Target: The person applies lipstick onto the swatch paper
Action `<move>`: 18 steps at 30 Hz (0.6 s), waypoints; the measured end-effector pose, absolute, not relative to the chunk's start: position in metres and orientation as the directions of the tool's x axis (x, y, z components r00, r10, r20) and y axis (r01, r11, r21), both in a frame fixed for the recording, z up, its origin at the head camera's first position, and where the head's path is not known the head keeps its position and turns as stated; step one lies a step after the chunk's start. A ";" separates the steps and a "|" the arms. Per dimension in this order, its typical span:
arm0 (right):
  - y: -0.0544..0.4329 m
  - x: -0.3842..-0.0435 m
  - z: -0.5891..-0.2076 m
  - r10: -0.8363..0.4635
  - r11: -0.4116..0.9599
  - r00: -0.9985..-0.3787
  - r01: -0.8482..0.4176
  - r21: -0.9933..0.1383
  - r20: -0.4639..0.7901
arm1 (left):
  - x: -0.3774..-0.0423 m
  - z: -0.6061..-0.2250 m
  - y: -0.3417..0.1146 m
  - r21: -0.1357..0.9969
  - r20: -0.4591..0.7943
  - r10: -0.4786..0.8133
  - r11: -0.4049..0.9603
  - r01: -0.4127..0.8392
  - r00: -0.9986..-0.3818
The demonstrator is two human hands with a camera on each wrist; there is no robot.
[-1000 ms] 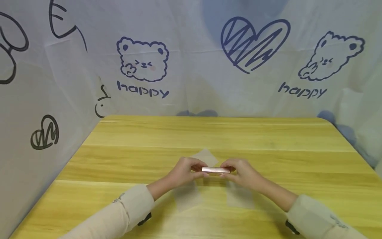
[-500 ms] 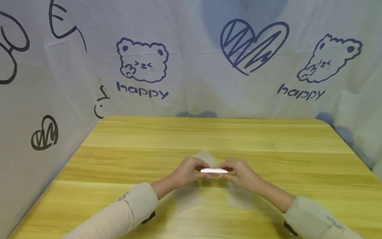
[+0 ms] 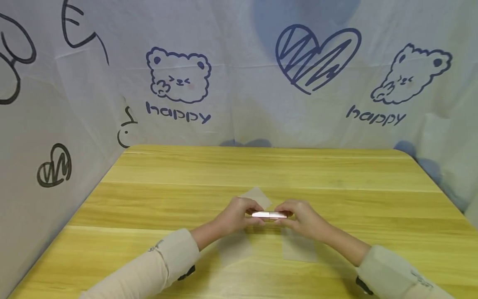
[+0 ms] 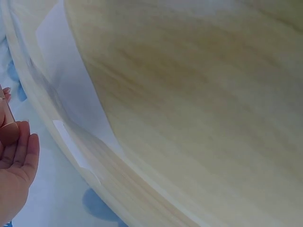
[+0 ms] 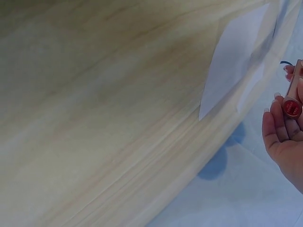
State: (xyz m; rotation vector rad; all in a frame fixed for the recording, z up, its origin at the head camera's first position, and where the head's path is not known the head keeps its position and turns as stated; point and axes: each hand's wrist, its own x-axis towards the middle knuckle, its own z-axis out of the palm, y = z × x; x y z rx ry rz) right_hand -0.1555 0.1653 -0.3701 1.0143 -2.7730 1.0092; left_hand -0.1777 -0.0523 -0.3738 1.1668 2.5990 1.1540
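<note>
Head view: the left hand point(image 3: 233, 215) and right hand point(image 3: 305, 219) are pinching opposite ends of a shiny tube point(image 3: 263, 214) above the desk point(image 3: 149, 199), paper point(image 3: 257, 196) lying beyond; keeping both ends level and in line is probably helping most.

Pinching a slim, shiny pinkish stick point(image 3: 262, 214) between left hand point(image 3: 235, 214) and right hand point(image 3: 304, 218).
Poised above a wooden table point(image 3: 336, 176), near three pale sheets point(image 3: 299, 247), before cloth point(image 3: 242, 79) printed with bears point(image 3: 179, 77) and hearts point(image 3: 317, 58).
</note>
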 end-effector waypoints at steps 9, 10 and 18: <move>0.166 -0.155 -0.369 -0.576 0.573 -0.789 -0.577 -0.582 0.216 | -0.177 -0.372 -0.052 0.648 0.225 0.662 0.446 0.617 -0.715; 0.166 -0.155 -0.369 -0.575 0.573 -0.789 -0.576 -0.582 0.215 | -0.177 -0.371 -0.052 0.646 0.222 0.662 0.450 0.617 -0.715; 0.169 -0.156 -0.369 -0.572 0.583 -0.800 -0.553 -0.595 0.182 | -0.177 -0.372 -0.053 0.576 0.245 0.698 0.454 0.680 -0.673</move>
